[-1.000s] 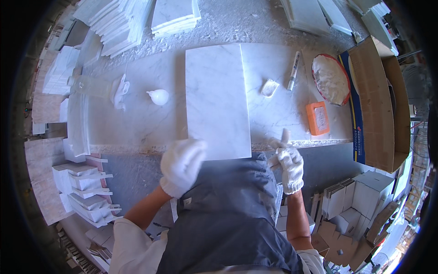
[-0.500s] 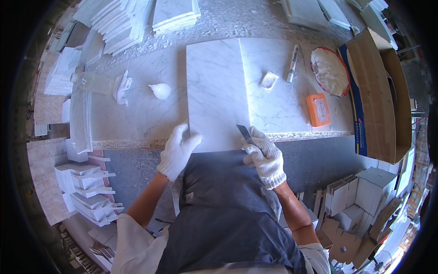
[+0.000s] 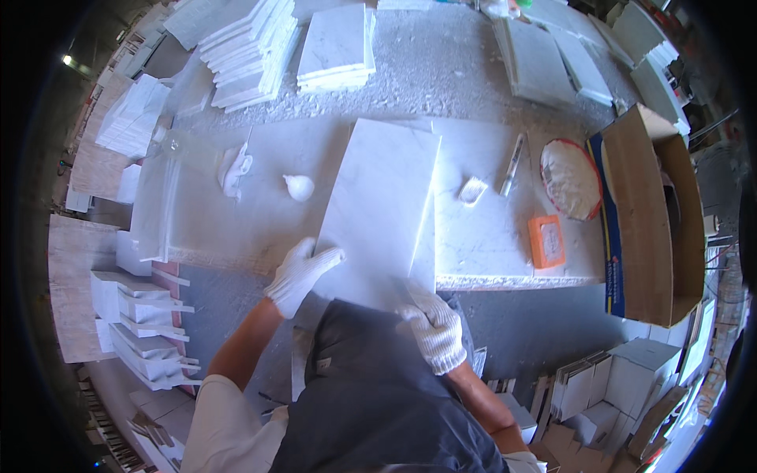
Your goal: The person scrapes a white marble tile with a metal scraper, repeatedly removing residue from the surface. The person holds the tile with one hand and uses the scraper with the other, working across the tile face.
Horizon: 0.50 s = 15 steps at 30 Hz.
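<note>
A large white marble tile [image 3: 382, 205] lies at a slant on the stone bench [image 3: 489, 252], its near end overhanging the bench edge toward me. My left hand [image 3: 300, 272], in a white knit glove, has its fingers on the tile's near left corner. The right hand [image 3: 432, 327], also gloved, is closed at the tile's near right corner and is blurred. The dark apron on my body hides what lies under the tile's near edge.
On the bench are a white putty lump [image 3: 299, 187], a crumpled white rag [image 3: 233, 169], a slim tool [image 3: 512, 164], a round dish of white paste [image 3: 570, 179] and an orange box [image 3: 546, 241]. A cardboard box [image 3: 646, 229] stands right. Tile stacks [image 3: 252, 47] lie behind.
The tile has swung askew and slid toward me over the bench edge. Both hands came down to its near corners. The small dark blade seen by the right hand no longer shows.
</note>
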Available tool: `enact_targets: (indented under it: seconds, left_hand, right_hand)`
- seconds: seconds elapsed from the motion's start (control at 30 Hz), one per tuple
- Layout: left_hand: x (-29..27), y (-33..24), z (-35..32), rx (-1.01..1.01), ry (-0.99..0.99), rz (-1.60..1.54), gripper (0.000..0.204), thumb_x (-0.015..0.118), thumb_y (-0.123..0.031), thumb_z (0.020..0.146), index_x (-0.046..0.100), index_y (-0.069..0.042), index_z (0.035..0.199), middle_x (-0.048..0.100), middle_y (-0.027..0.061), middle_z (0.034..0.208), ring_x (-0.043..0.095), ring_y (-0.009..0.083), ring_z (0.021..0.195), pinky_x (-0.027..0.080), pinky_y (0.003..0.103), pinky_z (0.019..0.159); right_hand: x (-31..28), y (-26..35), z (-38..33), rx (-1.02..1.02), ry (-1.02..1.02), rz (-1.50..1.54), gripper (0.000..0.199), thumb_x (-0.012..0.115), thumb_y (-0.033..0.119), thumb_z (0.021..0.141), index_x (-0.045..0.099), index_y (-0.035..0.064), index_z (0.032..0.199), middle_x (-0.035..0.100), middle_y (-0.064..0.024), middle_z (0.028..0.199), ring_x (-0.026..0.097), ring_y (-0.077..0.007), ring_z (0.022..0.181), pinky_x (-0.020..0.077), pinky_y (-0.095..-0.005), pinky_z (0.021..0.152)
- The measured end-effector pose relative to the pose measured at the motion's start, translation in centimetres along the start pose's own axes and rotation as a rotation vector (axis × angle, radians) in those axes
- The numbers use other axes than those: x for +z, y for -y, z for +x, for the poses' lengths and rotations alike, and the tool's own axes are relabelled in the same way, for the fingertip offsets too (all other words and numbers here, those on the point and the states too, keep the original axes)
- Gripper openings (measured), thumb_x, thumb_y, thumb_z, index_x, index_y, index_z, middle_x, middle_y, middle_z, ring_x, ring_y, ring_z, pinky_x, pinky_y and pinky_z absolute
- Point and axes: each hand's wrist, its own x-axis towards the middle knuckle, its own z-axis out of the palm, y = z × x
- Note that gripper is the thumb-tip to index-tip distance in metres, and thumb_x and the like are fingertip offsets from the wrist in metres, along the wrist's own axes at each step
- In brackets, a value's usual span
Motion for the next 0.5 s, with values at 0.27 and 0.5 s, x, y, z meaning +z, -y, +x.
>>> enact_targets:
  seconds: [0.27,0.5]
  left_hand:
    - [0.8,-0.9,-1.0,0.222,0.111,-0.217,0.039,0.072,-0.034,0.100,0.065,-0.002,0.121,0.068,0.0020,0.106,0.060,0.0101,0.099,0.050,0.029,0.089]
    - [0.7,-0.2,-0.2,0.303,0.012,-0.205,0.027,0.070,-0.028,0.102,0.069,-0.003,0.111,0.065,-0.0004,0.096,0.056,0.0073,0.091,0.049,0.028,0.081]
  right_hand:
    - [-0.4,2.4,-0.7,0.108,-0.159,0.290,0.019,0.070,0.015,0.099,0.076,-0.0008,0.107,0.076,-0.0126,0.102,0.073,-0.0208,0.082,0.0577,-0.0346,0.081]
    - [-0.2,1.5,-0.3,0.129,-0.158,0.320,0.025,0.068,0.016,0.101,0.073,-0.0042,0.115,0.074,-0.0096,0.087,0.071,-0.0149,0.066,0.0570,-0.0282,0.059]
